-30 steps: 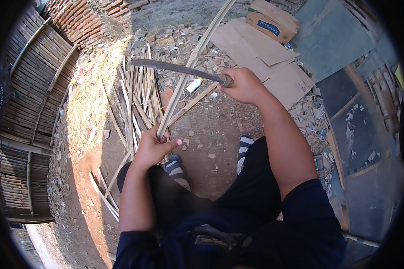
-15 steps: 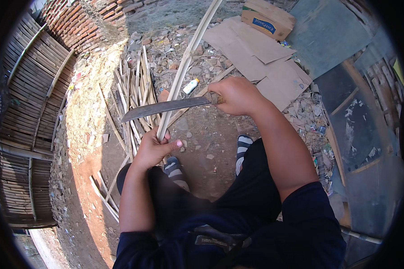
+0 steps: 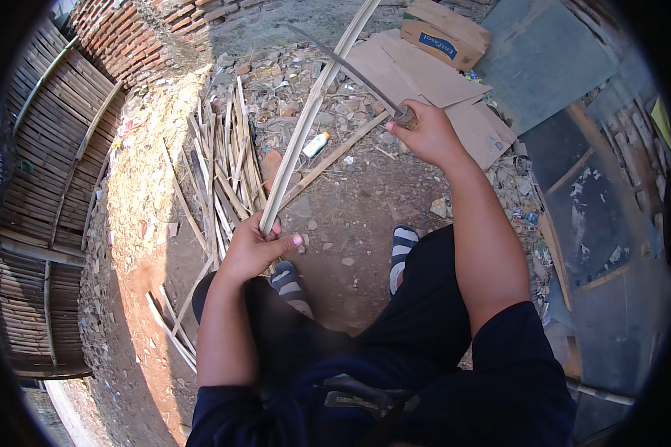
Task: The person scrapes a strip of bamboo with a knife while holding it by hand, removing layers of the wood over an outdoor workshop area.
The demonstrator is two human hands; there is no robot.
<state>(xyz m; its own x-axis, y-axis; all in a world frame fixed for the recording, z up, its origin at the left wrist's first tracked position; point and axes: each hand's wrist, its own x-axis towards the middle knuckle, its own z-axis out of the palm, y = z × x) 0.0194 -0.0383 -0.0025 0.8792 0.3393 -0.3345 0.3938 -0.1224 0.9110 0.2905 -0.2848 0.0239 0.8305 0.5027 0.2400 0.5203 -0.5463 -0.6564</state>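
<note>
My left hand [image 3: 252, 249] is closed round the lower end of a long pale bamboo strip [image 3: 303, 123], thumb stretched to the right. The strip slants up and away, past the top edge of the picture. In my right hand [image 3: 427, 134] is the handle of a machete [image 3: 361, 77]. Its dark blade points up and to the left, seen nearly edge-on, and crosses the upper part of the strip in the picture. Whether blade and strip touch, I cannot tell.
Beyond my left hand lies a heap of split bamboo strips [image 3: 227, 160]. A white bottle with a yellow cap [image 3: 316, 144] rests on the rubble. Flattened cardboard [image 3: 395, 71] and a cardboard box [image 3: 446, 33] lie at far right, a bamboo wall [image 3: 48, 141] stands left.
My right hand has moved right and slightly up with the machete. The blade has swung from lying across the strip's lower part to pointing up and away. My left hand stays put.
</note>
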